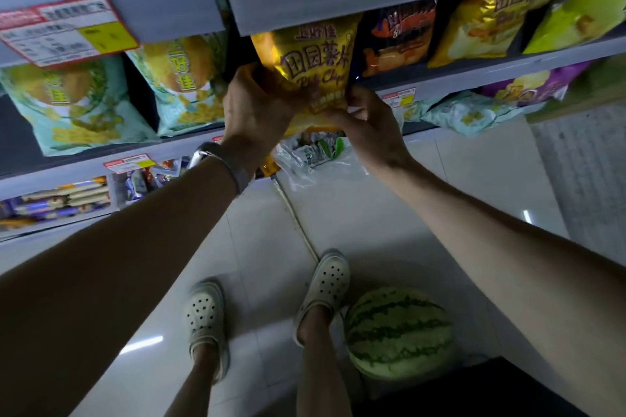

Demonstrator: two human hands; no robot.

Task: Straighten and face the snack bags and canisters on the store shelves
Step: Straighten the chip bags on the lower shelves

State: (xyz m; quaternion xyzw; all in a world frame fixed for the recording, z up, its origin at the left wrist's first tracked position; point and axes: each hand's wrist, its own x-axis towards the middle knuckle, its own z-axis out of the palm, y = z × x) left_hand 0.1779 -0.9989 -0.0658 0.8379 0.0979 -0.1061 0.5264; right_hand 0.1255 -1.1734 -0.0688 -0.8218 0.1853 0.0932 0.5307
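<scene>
A yellow snack bag point(313, 61) with red lettering stands at the front of a grey shelf point(440, 74), facing me. My left hand point(254, 112) grips its lower left side and wears a watch on the wrist. My right hand point(366, 122) pinches its lower right corner. To its right stand a dark purple bag point(399, 37), another yellow bag point(487, 24) and a lime green bag point(582, 13). On the left shelf section two mint green bags point(71, 105) point(184, 85) lean upright.
A red and yellow price tag point(64, 30) hangs on the upper shelf edge. Lower shelves hold small packets point(61, 200) and pale bags point(474, 112). A clear bag point(311, 156) sticks out below my hands. A watermelon point(398, 332) lies on the tile floor by my right foot.
</scene>
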